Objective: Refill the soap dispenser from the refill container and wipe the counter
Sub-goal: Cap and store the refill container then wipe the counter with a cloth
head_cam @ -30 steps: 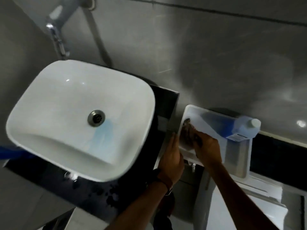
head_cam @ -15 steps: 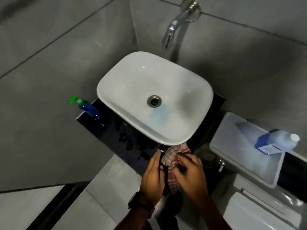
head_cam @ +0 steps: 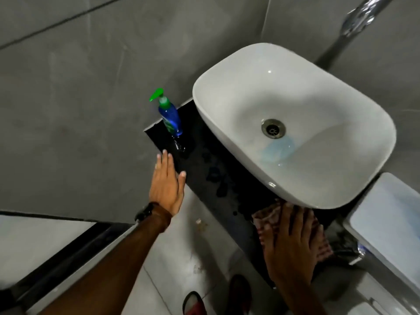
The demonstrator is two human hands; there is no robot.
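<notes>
since half a second ago the right hand (head_cam: 293, 244) has spread the cloth (head_cam: 270, 218) out flat on the desk (head_cam: 204, 155), and the left hand (head_cam: 167, 187) has let go and moved out to the desk's front edge. right fingers splayed, pressing down on the soft, crumpled red-checked cloth below the sink (head_cam: 295, 123); left fingers straight and open, holding nothing. one glossy black desk, speckled with wet blue blobs. one smooth white rounded basin with a metal drain. one blue plastic soap dispenser (head_cam: 169, 114), green pump, stands at the desk's far left corner.
</notes>
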